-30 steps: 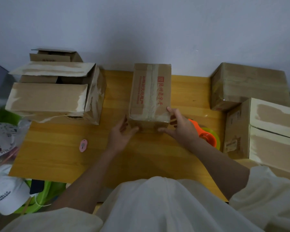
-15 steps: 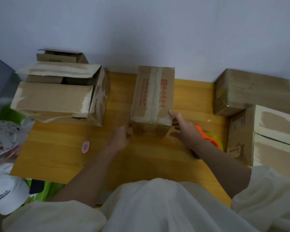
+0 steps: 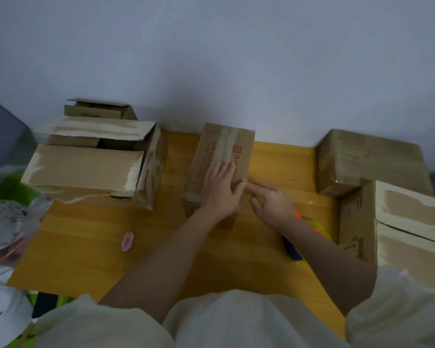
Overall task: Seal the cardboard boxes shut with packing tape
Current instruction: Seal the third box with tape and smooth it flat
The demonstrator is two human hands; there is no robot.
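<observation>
A narrow cardboard box with red print and a tape strip down its top stands in the middle of the wooden table. My left hand lies flat on the near part of its top, fingers straight. My right hand is beside the box's near right corner, its fingertips touching the edge near my left thumb. An orange and green tape dispenser with a blue handle lies on the table just behind my right wrist, partly hidden.
A large box with open flaps stands at the left, a smaller open one behind it. Two taped boxes crowd the right side. A small pink cutter lies near the front left. Bags and a white cap sit off the left edge.
My left hand rose from the box's near face onto its top and now lies flat there. My right hand moved from the box's right side to its near corner. The view tilted down.
</observation>
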